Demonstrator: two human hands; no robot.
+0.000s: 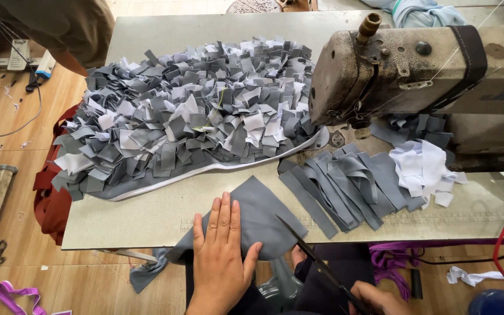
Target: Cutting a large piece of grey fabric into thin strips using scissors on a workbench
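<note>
Two hands at work: left hand point(220, 256), fingers spread, presses grey cloth point(258, 219) flat at table point(147, 219) edge; right hand point(374, 298), closed round scissors point(316, 262), blades open. Best to keep cloth taut & flat w/ fingers clear of blades.

The light is bright and soft, like daylight. Shadows are faint. The table point(147, 216) shines a little. Most things look sharp. Straight edges bend a bit near the sides. No blur shows.
</note>
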